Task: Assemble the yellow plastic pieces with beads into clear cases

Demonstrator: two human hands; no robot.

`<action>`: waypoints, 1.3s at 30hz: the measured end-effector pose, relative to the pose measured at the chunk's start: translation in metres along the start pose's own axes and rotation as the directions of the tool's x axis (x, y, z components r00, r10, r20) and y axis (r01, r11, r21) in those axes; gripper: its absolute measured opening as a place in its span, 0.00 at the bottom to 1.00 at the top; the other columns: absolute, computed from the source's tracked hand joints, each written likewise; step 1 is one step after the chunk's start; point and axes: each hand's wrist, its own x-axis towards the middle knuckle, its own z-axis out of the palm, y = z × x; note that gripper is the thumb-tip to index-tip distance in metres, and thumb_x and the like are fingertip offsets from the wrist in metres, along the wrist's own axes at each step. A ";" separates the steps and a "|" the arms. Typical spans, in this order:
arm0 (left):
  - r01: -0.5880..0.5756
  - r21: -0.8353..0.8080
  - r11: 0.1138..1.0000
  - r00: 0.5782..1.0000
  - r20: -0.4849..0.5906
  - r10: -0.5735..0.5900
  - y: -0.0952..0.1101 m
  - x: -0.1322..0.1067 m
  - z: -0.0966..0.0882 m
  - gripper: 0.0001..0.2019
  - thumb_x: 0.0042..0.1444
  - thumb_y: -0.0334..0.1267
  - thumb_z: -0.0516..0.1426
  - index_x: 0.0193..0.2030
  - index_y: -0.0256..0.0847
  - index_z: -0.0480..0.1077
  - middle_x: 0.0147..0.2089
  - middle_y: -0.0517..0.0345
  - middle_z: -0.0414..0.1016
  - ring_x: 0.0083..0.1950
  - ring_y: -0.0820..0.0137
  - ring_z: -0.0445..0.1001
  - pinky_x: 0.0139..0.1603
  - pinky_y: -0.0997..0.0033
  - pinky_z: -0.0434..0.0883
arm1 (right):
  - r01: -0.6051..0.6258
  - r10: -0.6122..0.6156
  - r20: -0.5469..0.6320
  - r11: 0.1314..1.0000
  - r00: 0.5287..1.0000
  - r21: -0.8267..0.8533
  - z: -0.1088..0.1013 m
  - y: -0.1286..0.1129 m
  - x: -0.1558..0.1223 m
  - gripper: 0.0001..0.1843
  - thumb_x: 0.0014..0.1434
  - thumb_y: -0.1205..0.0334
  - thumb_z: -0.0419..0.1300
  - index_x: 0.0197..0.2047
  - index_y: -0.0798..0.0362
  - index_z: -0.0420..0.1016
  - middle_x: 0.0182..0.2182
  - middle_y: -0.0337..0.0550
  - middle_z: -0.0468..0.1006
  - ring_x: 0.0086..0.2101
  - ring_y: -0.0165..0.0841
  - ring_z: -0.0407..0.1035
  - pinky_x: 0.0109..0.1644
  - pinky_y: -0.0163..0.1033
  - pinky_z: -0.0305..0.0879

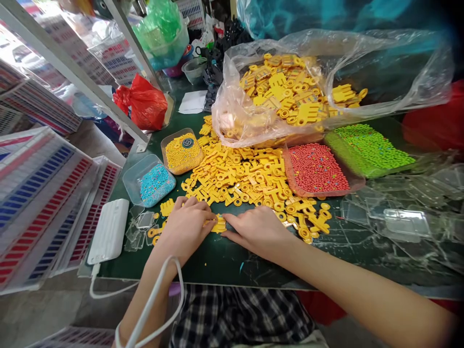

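Close to the table's front edge, my left hand (189, 223) and my right hand (255, 227) meet over a small yellow plastic piece (219, 224). The thumb and fingers of each hand press on it from either side, so part of it is hidden. Just beyond my fingers spreads a heap of loose yellow plastic pieces (239, 174), some with rings and comb-like teeth. A few more yellow pieces lie by my left wrist. Small clear plastic plates (145, 220) lie left of my left hand.
Tubs of blue beads (155, 186), yellow beads (179, 153), red beads (317, 166) and green beads (373, 145) surround the heap. Behind it, a clear bag (232, 96) holds more yellow pieces. A white power bank (108, 231) with a cable lies left; more clear plates (406, 222) lie right.
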 end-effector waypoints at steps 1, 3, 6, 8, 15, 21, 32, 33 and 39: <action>-0.005 0.019 1.000 1.000 0.007 0.005 0.001 0.000 -0.001 0.12 0.61 0.40 0.57 0.28 0.45 0.78 0.33 0.59 0.79 0.37 0.64 0.67 0.44 0.58 0.58 | -0.001 0.001 -0.003 1.000 1.000 0.002 0.000 0.000 0.000 0.18 0.69 0.50 0.50 0.48 0.53 0.73 0.30 0.45 0.81 0.29 0.35 0.74 0.26 0.37 0.43; -0.028 0.052 0.998 0.999 0.018 0.027 0.003 0.001 -0.002 0.12 0.61 0.39 0.56 0.29 0.45 0.78 0.33 0.58 0.78 0.37 0.64 0.67 0.43 0.59 0.59 | 0.003 -0.003 -0.021 1.000 1.000 0.007 0.000 0.000 0.000 0.17 0.68 0.50 0.52 0.46 0.53 0.74 0.29 0.45 0.81 0.29 0.35 0.74 0.26 0.38 0.44; -0.045 0.073 0.996 0.999 0.028 0.043 0.004 0.000 -0.003 0.12 0.61 0.39 0.56 0.29 0.44 0.77 0.34 0.56 0.78 0.38 0.63 0.68 0.41 0.60 0.60 | 0.009 -0.009 -0.032 1.000 0.999 0.009 0.000 0.000 0.000 0.17 0.68 0.50 0.52 0.46 0.53 0.74 0.29 0.44 0.81 0.29 0.34 0.75 0.26 0.38 0.42; -0.036 0.048 0.998 0.999 0.021 0.035 0.004 -0.001 -0.003 0.11 0.60 0.38 0.56 0.30 0.43 0.77 0.35 0.55 0.78 0.39 0.62 0.69 0.40 0.61 0.62 | 0.006 -0.006 -0.028 1.000 1.000 0.006 0.000 0.001 0.000 0.17 0.68 0.50 0.52 0.46 0.52 0.74 0.30 0.44 0.82 0.30 0.35 0.75 0.26 0.38 0.42; -0.030 -0.261 0.965 0.995 -0.102 0.004 -0.008 -0.016 0.007 0.11 0.62 0.39 0.55 0.33 0.44 0.78 0.37 0.56 0.78 0.42 0.64 0.71 0.44 0.62 0.67 | -0.003 0.005 -0.056 0.999 0.998 0.037 0.001 0.000 -0.002 0.16 0.67 0.50 0.55 0.47 0.51 0.75 0.31 0.43 0.82 0.29 0.35 0.75 0.26 0.37 0.42; -0.036 -0.429 0.902 0.955 -0.280 -0.095 -0.010 -0.038 0.028 0.09 0.62 0.40 0.57 0.36 0.46 0.79 0.46 0.55 0.81 0.46 0.62 0.72 0.49 0.58 0.71 | -0.003 0.004 -0.049 1.000 0.999 0.019 0.001 0.000 -0.002 0.18 0.67 0.50 0.53 0.51 0.51 0.75 0.31 0.44 0.82 0.30 0.36 0.75 0.26 0.38 0.43; -0.041 -0.407 0.913 0.936 -0.336 -0.108 -0.002 -0.044 0.041 0.08 0.61 0.39 0.58 0.39 0.48 0.80 0.46 0.55 0.82 0.41 0.63 0.74 0.47 0.56 0.73 | 0.001 0.005 -0.086 0.998 0.996 0.070 0.002 0.001 -0.002 0.17 0.66 0.50 0.54 0.49 0.51 0.76 0.30 0.44 0.82 0.29 0.35 0.74 0.27 0.36 0.46; -0.042 -0.396 0.918 0.937 -0.335 -0.102 -0.002 -0.043 0.039 0.08 0.61 0.39 0.58 0.38 0.48 0.80 0.45 0.55 0.82 0.41 0.64 0.74 0.47 0.57 0.73 | -0.006 0.012 -0.075 0.997 0.997 0.074 0.002 0.001 -0.002 0.17 0.66 0.50 0.55 0.49 0.50 0.76 0.31 0.44 0.82 0.29 0.35 0.74 0.27 0.36 0.46; -0.058 -0.353 0.934 0.909 -0.406 -0.097 0.007 -0.050 0.043 0.09 0.63 0.40 0.56 0.37 0.47 0.79 0.47 0.56 0.81 0.41 0.64 0.76 0.42 0.60 0.74 | -0.023 0.027 -0.046 0.996 0.999 0.088 -0.002 0.001 -0.002 0.18 0.66 0.50 0.54 0.52 0.50 0.76 0.33 0.45 0.82 0.31 0.36 0.74 0.27 0.36 0.43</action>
